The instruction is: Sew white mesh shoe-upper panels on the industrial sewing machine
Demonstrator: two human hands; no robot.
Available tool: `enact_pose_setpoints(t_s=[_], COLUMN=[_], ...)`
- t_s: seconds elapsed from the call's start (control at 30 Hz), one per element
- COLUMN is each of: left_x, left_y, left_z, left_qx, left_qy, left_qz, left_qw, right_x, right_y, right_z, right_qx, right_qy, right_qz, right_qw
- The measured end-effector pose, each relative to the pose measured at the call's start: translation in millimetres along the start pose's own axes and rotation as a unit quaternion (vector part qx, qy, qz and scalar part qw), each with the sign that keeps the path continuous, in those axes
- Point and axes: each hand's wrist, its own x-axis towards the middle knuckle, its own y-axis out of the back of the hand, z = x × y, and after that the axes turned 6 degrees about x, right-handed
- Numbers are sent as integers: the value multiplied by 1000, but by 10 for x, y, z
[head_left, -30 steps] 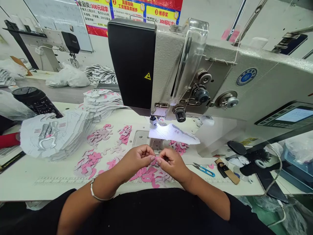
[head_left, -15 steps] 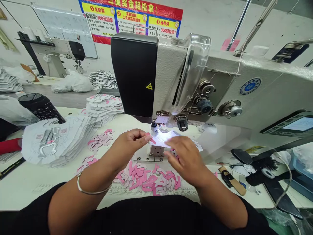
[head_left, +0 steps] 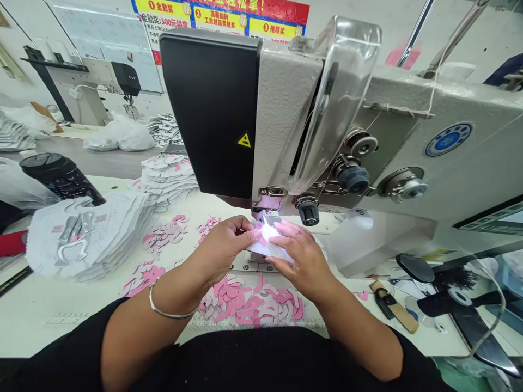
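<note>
Along the front edge of the white sewing table (head_left: 61, 335), a thin bangle (head_left: 171, 314) circles the left wrist, and loose pink-and-white cut pieces (head_left: 249, 305) lie heaped before the hands. The left hand (head_left: 223, 250) has its fingertips pressed together at a white mesh panel (head_left: 272, 247) under the presser foot (head_left: 258, 213); glare hides whether they pinch it. The right hand (head_left: 302, 261) lies flat on the panel, fingers slightly spread. Farther off, printed white panels (head_left: 85, 234) are stacked left of the sewing machine head (head_left: 281, 120), and a white plastic bag (head_left: 119, 139), contents unseen, sits on the far bench (head_left: 98, 163).
</note>
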Motion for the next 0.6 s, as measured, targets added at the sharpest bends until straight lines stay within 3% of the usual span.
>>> enact_pose_setpoints(t_s=[0.37, 0.6], left_x=[40, 42], left_y=[34, 24], left_z=[-13, -6], left_qx=[145, 99], left_qy=[-25, -16], left_qz=[12, 7], left_qw=[989, 995], right_x=[-16, -15], right_y=[-23, 7], right_z=[27, 42], right_qx=[-16, -36], right_qy=[40, 52], right_qz=[12, -9], right_qw=[999, 998])
